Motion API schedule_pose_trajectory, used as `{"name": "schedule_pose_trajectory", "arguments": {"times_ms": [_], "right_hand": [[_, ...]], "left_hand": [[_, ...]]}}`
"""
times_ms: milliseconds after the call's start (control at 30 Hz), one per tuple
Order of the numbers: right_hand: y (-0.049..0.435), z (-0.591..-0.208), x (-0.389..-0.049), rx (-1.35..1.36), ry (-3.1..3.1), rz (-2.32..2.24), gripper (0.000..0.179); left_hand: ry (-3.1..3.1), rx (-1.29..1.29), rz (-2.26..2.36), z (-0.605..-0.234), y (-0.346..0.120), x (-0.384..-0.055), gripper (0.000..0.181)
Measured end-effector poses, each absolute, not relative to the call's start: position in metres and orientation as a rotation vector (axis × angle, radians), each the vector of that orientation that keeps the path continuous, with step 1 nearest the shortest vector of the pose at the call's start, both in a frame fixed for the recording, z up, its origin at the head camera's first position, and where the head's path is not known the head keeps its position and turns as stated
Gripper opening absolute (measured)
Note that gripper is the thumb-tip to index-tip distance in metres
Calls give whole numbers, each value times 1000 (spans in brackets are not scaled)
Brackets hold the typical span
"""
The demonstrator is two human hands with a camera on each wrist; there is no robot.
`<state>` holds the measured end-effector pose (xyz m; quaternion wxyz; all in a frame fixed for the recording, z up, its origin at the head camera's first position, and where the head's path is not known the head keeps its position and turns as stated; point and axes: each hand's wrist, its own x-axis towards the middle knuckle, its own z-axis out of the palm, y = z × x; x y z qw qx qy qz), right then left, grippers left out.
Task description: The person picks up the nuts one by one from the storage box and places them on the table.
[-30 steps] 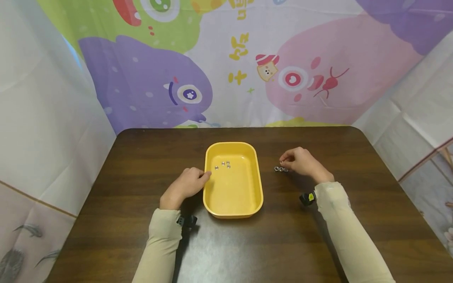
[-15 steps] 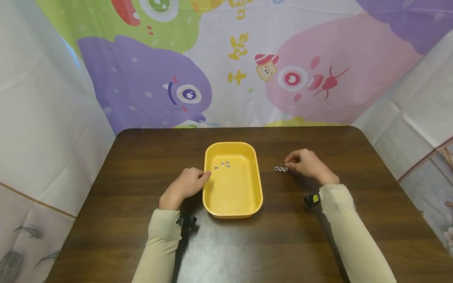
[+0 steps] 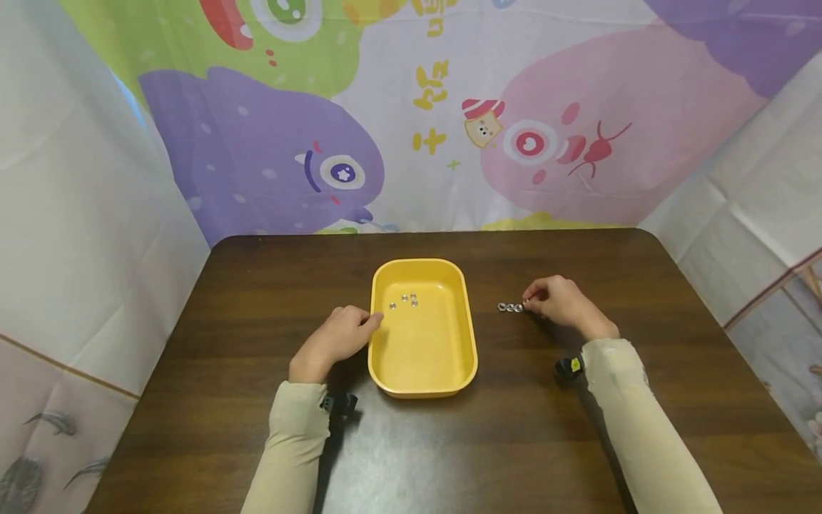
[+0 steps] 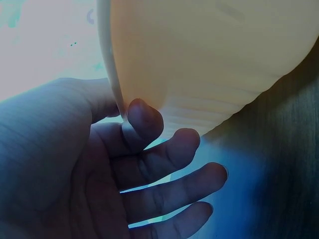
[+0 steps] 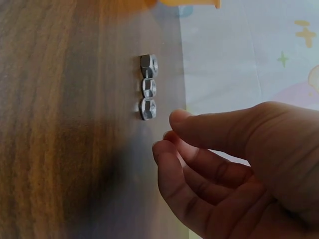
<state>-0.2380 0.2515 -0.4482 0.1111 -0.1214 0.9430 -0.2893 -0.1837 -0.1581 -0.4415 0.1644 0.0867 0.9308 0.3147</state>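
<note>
A yellow plastic tray (image 3: pixel 424 350) stands mid-table, with several small metal nuts (image 3: pixel 404 298) lying in its upper left part. My left hand (image 3: pixel 339 333) grips its left rim, thumb over the edge and index finger against the outer wall; the other fingers spread below, as the left wrist view shows. Right of the tray, three hex nuts (image 5: pixel 148 87) form a short row on the table. Beside the row's right end is my right hand (image 3: pixel 560 303). Its thumb and fingers (image 5: pixel 167 167) are bent loosely with a small gap, and no nut shows between them.
The brown wooden table (image 3: pixel 514 442) ends at a hanging cloth (image 3: pixel 437 200) printed with cartoon figures. Pale cloth also hangs at the left and right sides. Small black cameras (image 3: pixel 339 403) are worn on both wrists.
My right hand has shifted right and slightly toward me, uncovering the right end of the nut row. My left hand and the tray hold their places.
</note>
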Motion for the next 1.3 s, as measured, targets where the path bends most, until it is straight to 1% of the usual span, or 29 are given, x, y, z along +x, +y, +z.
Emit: {"name": "schedule_pose_trajectory", "arguments": {"times_ms": [567, 1300], "right_hand": [[255, -460, -237, -315, 2740, -845, 11], [254, -466, -239, -294, 2753, -842, 10]], "left_hand": [[2652, 255, 901, -442, -159, -183, 44], [2659, 257, 902, -444, -158, -185, 44]]}}
